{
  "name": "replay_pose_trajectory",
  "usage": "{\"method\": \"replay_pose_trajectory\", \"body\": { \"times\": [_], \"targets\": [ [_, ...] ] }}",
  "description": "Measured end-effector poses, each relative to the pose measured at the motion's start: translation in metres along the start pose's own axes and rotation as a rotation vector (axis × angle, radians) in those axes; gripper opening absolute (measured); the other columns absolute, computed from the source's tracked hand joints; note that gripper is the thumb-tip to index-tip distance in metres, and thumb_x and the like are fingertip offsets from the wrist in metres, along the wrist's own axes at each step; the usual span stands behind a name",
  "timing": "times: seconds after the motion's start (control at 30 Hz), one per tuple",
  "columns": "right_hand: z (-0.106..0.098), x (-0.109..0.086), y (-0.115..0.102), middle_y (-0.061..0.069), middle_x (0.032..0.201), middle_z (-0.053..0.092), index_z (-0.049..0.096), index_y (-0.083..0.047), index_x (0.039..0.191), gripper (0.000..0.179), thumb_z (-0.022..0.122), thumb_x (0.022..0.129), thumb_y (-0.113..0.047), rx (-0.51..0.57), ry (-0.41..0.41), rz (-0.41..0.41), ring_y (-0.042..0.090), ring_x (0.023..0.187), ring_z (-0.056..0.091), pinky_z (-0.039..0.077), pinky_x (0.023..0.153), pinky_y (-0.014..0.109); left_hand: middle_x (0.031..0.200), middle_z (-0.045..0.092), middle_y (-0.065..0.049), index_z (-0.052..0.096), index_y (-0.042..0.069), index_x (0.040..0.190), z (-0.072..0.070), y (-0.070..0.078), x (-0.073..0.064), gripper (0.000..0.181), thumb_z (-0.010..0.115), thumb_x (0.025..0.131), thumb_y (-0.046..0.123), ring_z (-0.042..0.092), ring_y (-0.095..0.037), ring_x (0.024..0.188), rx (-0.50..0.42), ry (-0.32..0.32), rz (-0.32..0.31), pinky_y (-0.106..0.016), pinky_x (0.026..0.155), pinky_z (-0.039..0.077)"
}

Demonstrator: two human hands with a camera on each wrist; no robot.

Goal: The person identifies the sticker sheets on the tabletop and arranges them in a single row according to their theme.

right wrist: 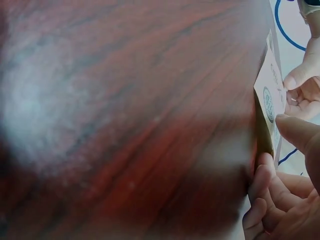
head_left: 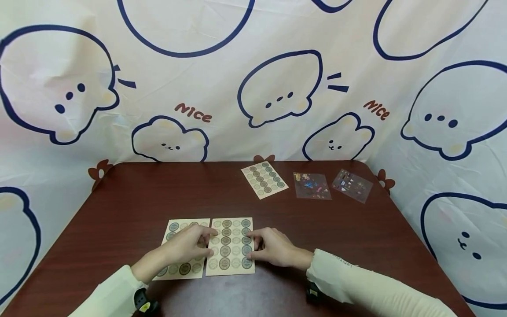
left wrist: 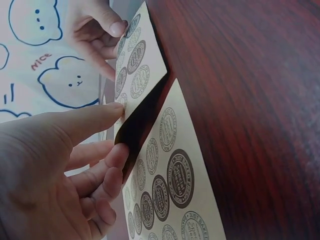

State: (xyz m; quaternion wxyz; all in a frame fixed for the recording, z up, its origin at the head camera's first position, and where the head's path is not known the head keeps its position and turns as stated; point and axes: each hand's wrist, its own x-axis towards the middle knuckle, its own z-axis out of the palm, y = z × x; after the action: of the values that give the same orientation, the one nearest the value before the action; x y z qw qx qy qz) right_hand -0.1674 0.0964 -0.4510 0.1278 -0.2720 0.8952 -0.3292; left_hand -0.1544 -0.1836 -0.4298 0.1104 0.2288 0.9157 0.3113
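Observation:
Both hands hold a cream sheet of round stickers, printed in brown and grey-green columns. At its left edge my left hand pinches it, thumb on top and fingertips at the underside. My right hand grips the opposite edge in the same way, its thumb over the face in the right wrist view. The held sheet is raised off the table, with a dark gap under its edge. A second sticker sheet lies flat to the left, partly hidden beneath my left hand and forearm.
Farther back on the dark wooden table lies another round-sticker sheet, turned at an angle. Beside it are a clear sheet with colourful bits and a clear sheet with pale bits. A patterned cloth hangs behind the table.

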Motion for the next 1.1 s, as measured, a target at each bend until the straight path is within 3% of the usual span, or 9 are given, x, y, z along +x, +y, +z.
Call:
{"method": "replay_pose_trajectory", "body": {
  "times": [0.33,0.6,1.1],
  "targets": [
    [0.002,0.001,0.000,-0.013,0.071,0.061,0.065,-0.007,0.134,0.058,0.084,0.082,-0.021,0.005,0.000,0.005,-0.003,0.054,0.048,0.039,0.055,0.017,0.080,0.057,0.005,0.065,0.001,0.132,0.006,0.000,-0.003,0.055,0.083,0.082,0.017,0.043,-0.010,0.077,0.015,0.018,-0.017,-0.022,0.063,0.037],
    [0.004,0.001,0.001,-0.014,0.068,0.060,0.067,-0.008,0.133,0.056,0.084,0.081,-0.022,-0.006,-0.002,0.006,-0.003,0.055,0.048,0.039,0.056,0.017,0.082,0.055,0.004,0.064,0.001,0.133,0.010,-0.003,-0.003,0.055,0.082,0.083,0.016,0.043,-0.008,0.072,-0.014,-0.006,-0.033,-0.022,0.060,0.037],
    [0.004,0.004,0.001,-0.016,0.068,0.058,0.068,-0.010,0.132,0.058,0.085,0.079,-0.025,-0.046,0.013,0.008,-0.003,0.059,0.048,0.041,0.058,0.019,0.080,0.054,0.005,0.065,-0.001,0.131,0.010,-0.008,0.001,0.055,0.082,0.080,0.011,0.044,-0.008,0.074,0.010,0.018,0.022,-0.021,0.062,0.038]
  ]
}}
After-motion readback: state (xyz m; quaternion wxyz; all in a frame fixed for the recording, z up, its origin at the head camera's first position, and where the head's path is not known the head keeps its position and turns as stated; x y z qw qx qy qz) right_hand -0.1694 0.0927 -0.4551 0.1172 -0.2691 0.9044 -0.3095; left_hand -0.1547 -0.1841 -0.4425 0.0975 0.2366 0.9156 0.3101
